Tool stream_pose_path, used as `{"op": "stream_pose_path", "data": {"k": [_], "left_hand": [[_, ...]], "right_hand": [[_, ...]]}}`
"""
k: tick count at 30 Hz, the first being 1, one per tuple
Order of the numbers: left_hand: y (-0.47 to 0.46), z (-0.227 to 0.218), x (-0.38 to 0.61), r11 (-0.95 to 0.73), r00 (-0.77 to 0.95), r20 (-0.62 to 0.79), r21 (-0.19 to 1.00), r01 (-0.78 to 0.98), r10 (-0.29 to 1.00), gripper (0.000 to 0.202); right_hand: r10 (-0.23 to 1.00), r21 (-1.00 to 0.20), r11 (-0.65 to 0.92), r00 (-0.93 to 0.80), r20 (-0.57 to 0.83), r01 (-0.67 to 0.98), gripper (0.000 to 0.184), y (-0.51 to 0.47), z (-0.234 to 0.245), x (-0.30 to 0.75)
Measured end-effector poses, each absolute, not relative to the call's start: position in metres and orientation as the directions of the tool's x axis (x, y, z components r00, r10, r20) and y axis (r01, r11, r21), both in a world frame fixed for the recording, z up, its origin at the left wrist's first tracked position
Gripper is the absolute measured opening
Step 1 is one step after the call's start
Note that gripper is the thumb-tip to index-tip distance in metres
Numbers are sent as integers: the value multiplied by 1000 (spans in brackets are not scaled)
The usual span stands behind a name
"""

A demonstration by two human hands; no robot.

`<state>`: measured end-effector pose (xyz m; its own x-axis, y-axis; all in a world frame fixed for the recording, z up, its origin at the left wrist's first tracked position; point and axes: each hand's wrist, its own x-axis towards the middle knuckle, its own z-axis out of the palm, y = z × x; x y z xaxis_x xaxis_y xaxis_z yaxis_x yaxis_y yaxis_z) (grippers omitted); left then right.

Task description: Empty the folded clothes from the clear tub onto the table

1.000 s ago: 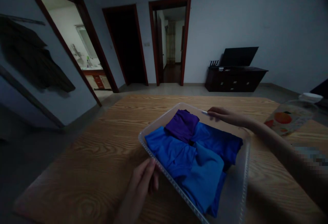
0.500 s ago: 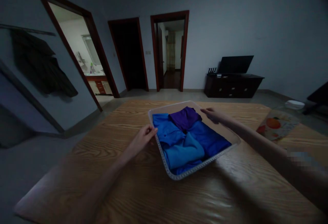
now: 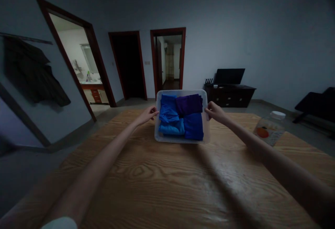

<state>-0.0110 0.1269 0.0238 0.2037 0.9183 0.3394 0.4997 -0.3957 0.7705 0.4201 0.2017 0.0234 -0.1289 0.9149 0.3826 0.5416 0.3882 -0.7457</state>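
The person is now holding the tray (image 3: 181, 139) out at full arm's reach, where a second ago it was lying close in front of them and skewed, with one corner pointing toward the body. Over that second the tray has been pushed away across the table (image 3: 146, 183) and turned square, so its long sides are now running straight away from the person. The left hand (image 3: 148, 113) is gripping the tray's left rim, fingers curled over the edge, and the right hand (image 3: 213, 111) is gripping the tray's right rim in the same way; both hands are closed on the tray, one on each side. The tray's near edge seems to be resting on the wood while its far end is tipping up toward the camera, though in this dim light it is hard to tell whether the near edge is touching or just clear of the table. Inside the tray, the folded blue clothes (image 3: 170, 117) are filling the left half and the front right corner, and a folded purple cloth (image 3: 189, 104) is sitting in the back right corner. The clothes have kept their arrangement through the move. To the right of the tray, well apart from it, a plastic jar (image 3: 269, 128) with a fruit picture and a white lid is standing on the table. Beyond the tray, a dark cabinet (image 3: 230, 95) is standing against the far wall.
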Motion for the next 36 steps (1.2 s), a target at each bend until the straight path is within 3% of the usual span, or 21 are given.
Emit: {"op": "stream_pose_path", "data": {"k": [3,8,15,24,36], "left_hand": [[132,19,-11,-423,210,369,738,527,905,42],[122,9,-14,-421,183,397,673,608,899,36],[106,-24,4,-341,-6,468,654,675,884,21],[120,-68,49,-261,-348,549,748,610,760,41],[123,-103,43,-296,-399,629,715,633,667,51]], "right_hand": [[907,-740,403,-126,402,539,37,203,17,423],[856,-730,395,65,513,557,36,199,4,408],[766,-725,399,231,600,561,46,174,-14,381],[761,-737,395,254,597,548,55,156,-22,377],[723,-752,415,316,614,513,61,155,-42,371]]}}
